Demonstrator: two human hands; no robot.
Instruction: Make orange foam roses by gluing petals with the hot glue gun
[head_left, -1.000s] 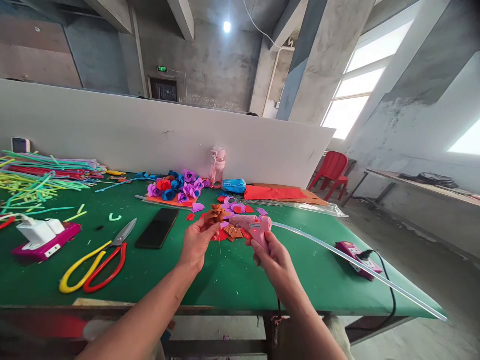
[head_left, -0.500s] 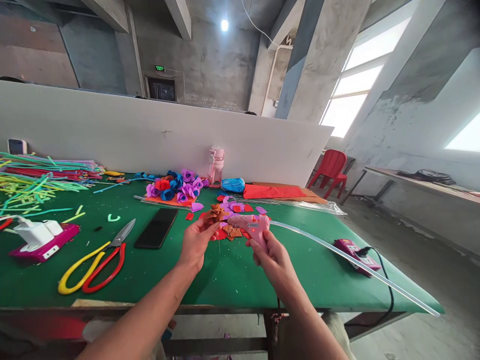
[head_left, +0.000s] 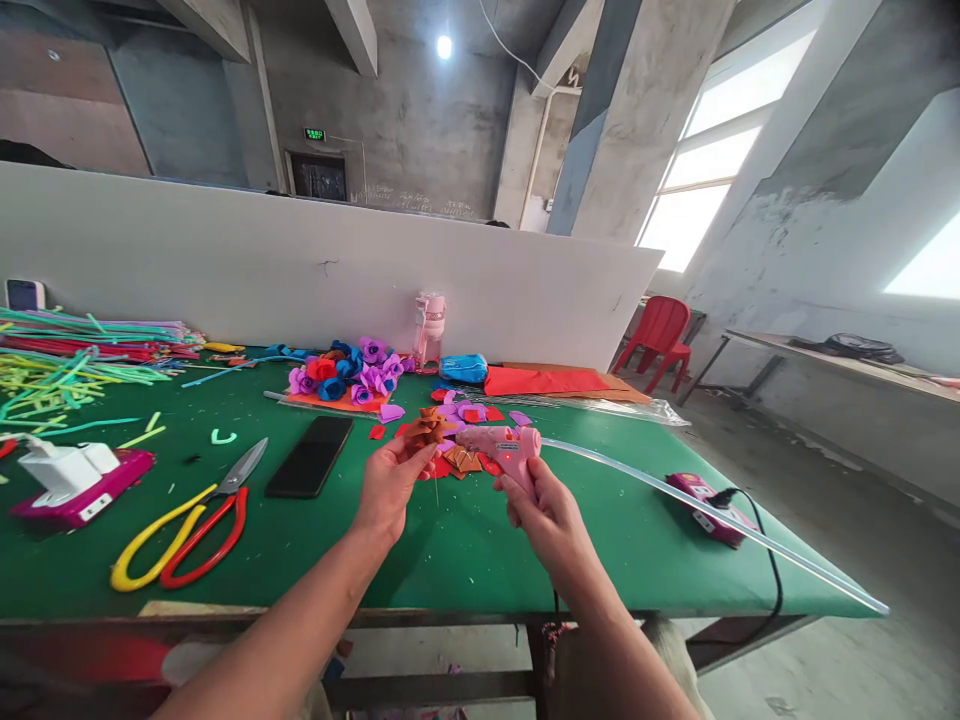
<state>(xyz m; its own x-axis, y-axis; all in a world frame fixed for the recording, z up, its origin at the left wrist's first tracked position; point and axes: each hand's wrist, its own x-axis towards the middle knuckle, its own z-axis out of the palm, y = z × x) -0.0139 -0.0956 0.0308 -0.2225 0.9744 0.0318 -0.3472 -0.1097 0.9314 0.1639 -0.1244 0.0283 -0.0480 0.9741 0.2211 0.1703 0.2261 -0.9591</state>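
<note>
Pinched in the fingers of my left hand [head_left: 390,485] is a brown paper flower [head_left: 429,426], with a thin strand hanging below it. My right hand [head_left: 544,510] is wrapped round the handle of a pink glue gun [head_left: 499,443], whose small red light glows. The gun's nozzle points left, close beside the flower; whether they touch I cannot tell. A long clear glue stick [head_left: 675,495] runs out of its back toward the right table corner. Beneath and behind the hands lie loose purple petals [head_left: 472,412], red pieces and brown pieces [head_left: 463,460].
Yellow-and-red-handled scissors [head_left: 199,530] and a black phone [head_left: 310,457] lie to the left. Finished paper flowers [head_left: 349,372], a pink bottle [head_left: 430,330] and a blue pouch [head_left: 463,369] stand behind. Power strips [head_left: 90,490] sit at both sides; pipe cleaners [head_left: 97,350] are piled far left.
The view has shifted slightly. My left hand has turned the brown flower a little near the nozzle; the glue gun stays almost in place.
</note>
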